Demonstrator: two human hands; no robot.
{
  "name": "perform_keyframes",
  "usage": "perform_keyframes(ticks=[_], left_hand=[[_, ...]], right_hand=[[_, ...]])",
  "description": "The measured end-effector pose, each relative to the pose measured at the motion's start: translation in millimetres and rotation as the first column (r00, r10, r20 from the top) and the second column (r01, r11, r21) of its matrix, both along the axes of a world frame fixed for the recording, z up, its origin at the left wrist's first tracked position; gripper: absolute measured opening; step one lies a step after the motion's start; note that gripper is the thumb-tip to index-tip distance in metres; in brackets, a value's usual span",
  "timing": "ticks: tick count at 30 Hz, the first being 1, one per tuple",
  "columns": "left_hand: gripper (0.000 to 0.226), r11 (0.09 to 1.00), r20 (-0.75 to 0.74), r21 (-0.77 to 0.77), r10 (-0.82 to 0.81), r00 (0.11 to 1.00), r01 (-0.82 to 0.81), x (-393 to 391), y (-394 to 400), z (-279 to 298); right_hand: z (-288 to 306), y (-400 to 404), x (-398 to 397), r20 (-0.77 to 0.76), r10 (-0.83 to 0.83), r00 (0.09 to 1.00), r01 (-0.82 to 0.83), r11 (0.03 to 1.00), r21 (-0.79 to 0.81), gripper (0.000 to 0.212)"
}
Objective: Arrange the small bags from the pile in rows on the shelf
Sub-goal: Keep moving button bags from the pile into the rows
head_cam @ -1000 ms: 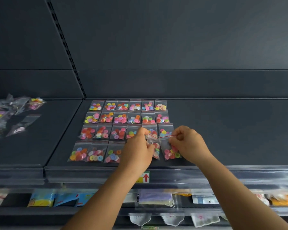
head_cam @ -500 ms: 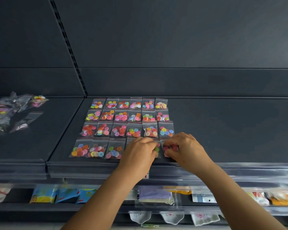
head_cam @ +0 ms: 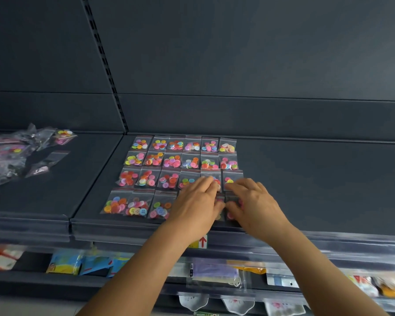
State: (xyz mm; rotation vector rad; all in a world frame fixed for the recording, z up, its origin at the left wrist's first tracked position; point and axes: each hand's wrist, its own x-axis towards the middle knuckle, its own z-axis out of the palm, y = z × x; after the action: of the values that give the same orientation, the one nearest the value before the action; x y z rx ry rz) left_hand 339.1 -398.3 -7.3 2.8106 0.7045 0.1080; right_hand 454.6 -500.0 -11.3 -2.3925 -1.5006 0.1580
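Small bags [head_cam: 162, 205] of clear plastic, each holding bright buttons, are lying in four tidy rows on the dark shelf [head_cam: 317, 179], stretching away beyond and to the left of both hands. The left hand [head_cam: 197, 205] and right hand [head_cam: 252, 201] are lying side by side, fingers spread flat, pressing down on the last bags at the right end of the nearest row. Right of the hands the shelf is running bare to its front lip. Far left of them the pile [head_cam: 16, 153] is sitting, cut off by the picture's edge. Bags beneath the palms are mostly hidden and blurred.
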Motion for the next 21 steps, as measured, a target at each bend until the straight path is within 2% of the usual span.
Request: perform_keyframes(ticks=[4, 8, 16, 21], left_hand=[[0.056, 1.0, -0.08, 0.0, -0.012, 0.997, 0.012, 1.7, 6.5, -2.8], [0.054, 1.0, -0.094, 0.022, -0.02, 0.995, 0.022, 0.6, 10.5, -5.2], [0.051, 0.997, -0.054, 0.069, -0.025, 0.998, 0.029, 2.1, 13.3, -6.8], [0.056, 0.997, 0.005, 0.059, 0.044, 0.999, -0.045, -5.8, 18.1, 4.4]], right_hand=[[-0.2, 16.4, 0.3, 0.034, 0.122, 0.992, -0.118, 0.989, -0.093, 0.05], [-3.1, 22.8, 2.4, 0.066, 0.154, 0.986, -0.141, 0.976, -0.168, 0.052], [0.3, 26.5, 0.1, 0.112, 0.14, 0.984, -0.122, 0.981, -0.152, 0.046], [6.5, 33.1, -2.1, 0.118, 0.127, 0.985, -0.118, 0.99, -0.079, 0.046]])
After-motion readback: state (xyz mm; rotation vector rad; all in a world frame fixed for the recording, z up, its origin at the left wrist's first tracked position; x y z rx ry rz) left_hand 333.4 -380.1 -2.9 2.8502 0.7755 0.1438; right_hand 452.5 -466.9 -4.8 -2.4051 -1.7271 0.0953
